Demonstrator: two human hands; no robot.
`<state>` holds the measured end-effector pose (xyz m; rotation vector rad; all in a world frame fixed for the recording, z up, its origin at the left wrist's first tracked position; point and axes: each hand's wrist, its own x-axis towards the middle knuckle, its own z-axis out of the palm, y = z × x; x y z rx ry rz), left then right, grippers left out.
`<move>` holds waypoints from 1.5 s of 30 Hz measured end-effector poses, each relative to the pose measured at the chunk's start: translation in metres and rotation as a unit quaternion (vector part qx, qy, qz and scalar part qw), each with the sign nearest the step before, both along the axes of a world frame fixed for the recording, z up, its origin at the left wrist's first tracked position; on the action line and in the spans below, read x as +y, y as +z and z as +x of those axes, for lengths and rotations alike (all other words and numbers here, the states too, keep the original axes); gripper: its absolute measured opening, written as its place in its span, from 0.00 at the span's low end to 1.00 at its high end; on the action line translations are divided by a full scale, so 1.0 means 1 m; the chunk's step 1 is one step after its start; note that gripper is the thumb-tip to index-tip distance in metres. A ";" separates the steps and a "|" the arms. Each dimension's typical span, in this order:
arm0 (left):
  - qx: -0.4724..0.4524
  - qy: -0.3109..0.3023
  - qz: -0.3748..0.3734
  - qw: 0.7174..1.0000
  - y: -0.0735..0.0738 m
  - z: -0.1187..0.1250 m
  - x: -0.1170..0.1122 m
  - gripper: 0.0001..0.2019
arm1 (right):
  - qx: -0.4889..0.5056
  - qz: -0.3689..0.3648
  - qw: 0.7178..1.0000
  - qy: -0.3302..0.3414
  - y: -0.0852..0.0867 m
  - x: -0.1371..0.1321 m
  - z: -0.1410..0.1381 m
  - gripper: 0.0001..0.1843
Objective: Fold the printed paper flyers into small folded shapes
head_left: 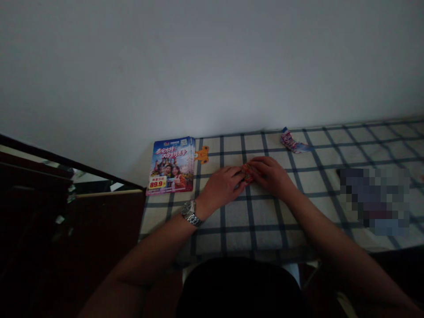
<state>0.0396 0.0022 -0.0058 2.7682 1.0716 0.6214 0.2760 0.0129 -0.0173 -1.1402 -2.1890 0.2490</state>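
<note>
Both hands meet over a small red and orange folded piece of paper (247,173) lying on a checked cloth (265,216). My left hand (221,185), with a metal watch (191,213) at the wrist, pinches the paper's left side with closed fingers. From the right, my right hand (270,174) presses its fingers together on the paper. Most of the paper is hidden under the fingers.
A stack of colourful leaflets (171,165) lies at the cloth's left edge, with an orange printed figure (202,154) beside it. A crumpled printed wrapper (291,142) lies near the wall. A blurred patch (376,198) sits to the right. Dark wooden furniture (66,212) stands to the left.
</note>
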 end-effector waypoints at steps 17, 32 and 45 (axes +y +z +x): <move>-0.010 0.055 -0.025 0.998 -0.001 0.001 0.004 0.09 | 0.013 0.012 1.000 -0.016 0.005 -0.001 0.003 0.03; -0.146 0.092 -0.067 0.983 0.001 -0.004 0.009 0.04 | -0.003 0.026 0.999 0.025 -0.011 0.003 0.003 0.13; -0.115 0.020 0.023 0.993 0.010 -0.009 0.008 0.18 | -0.004 -0.008 0.997 0.080 -0.012 0.002 -0.002 0.25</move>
